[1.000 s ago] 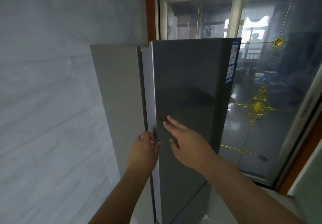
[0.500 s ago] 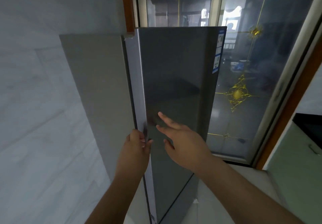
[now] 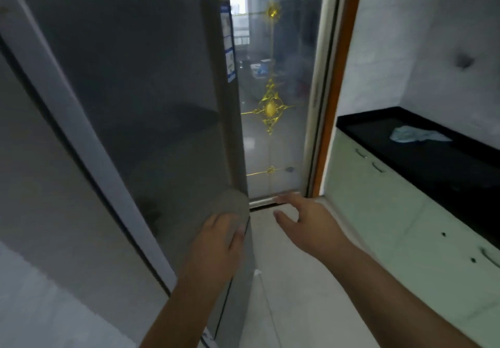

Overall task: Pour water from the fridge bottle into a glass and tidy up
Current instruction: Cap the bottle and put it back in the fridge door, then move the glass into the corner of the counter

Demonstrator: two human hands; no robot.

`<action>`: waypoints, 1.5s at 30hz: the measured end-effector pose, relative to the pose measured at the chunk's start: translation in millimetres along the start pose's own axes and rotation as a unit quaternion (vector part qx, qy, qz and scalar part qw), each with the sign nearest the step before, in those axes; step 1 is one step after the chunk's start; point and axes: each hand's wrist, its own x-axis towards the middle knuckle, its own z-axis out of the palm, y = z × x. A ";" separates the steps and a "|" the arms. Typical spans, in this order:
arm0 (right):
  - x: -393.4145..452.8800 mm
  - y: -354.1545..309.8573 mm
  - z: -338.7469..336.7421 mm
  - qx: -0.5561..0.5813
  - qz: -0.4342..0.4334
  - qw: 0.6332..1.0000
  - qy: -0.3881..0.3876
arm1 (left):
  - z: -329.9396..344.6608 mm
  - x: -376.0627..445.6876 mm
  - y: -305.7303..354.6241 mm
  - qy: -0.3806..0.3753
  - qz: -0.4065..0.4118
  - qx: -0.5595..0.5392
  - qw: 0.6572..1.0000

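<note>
Fridge door (image 3: 151, 99), grey and glossy, fills the left half of the view; its top and left portions are cut off by the frame, and a blue-and-white label (image 3: 228, 47) runs down its right edge. The left hand (image 3: 219, 242) lies on the door's lower right edge, fingers curled round that edge, so the grip is closed on the door. The right hand (image 3: 305, 223) hangs free just right of the door, touching nothing, fingers spread and loosely bent, grip open. The fridge interior is hidden behind the door, so neither the bottle nor a glass can be seen. Behind stands a glass door (image 3: 273, 136) with gold ornaments; the room beyond it is dim and hard to make out. At right, a black tabletop (image 3: 446, 163) over pale cabinets (image 3: 378, 201) carries a crumpled light-blue cloth (image 3: 414, 135); its far end is cut off.
</note>
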 end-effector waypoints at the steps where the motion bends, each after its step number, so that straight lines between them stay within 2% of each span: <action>1: -12.5 16.9 -7.6 -0.014 0.039 0.999 0.014 | 11.6 6.7 6.3 -0.006 0.021 -0.010 1.000; 5: -74.9 83.0 -47.9 -0.046 0.170 0.980 0.097 | 69.9 22.9 51.7 -0.070 0.140 0.002 0.988; 8: -140.3 134.0 -84.9 -0.103 0.271 0.944 0.157 | 118.9 13.9 108.6 -0.133 0.219 0.023 0.966; 12: -242.1 192.6 -142.0 -0.150 0.417 0.867 0.229 | 177.4 -24.1 201.0 -0.190 0.340 0.052 0.920; 16: -328.7 237.2 -188.2 -0.171 0.520 0.790 0.275 | 231.2 -67.3 291.2 -0.236 0.434 0.043 0.868; 22: -430.7 299.8 -249.1 -0.162 0.589 0.727 0.315 | 304.1 -138.8 411.5 -0.251 0.529 0.035 0.810; 27: -495.1 345.3 -297.1 -0.165 0.616 0.692 0.339 | 356.0 -190.7 491.1 -0.271 0.560 0.016 0.783; 31: -543.9 369.7 -328.4 -0.159 0.646 0.656 0.356 | 396.1 -234.6 547.2 -0.307 0.595 0.010 0.743; 45: -616.7 498.7 -427.3 -0.149 0.725 0.557 0.378 | 569.1 -305.3 758.2 -0.363 0.717 -0.011 0.595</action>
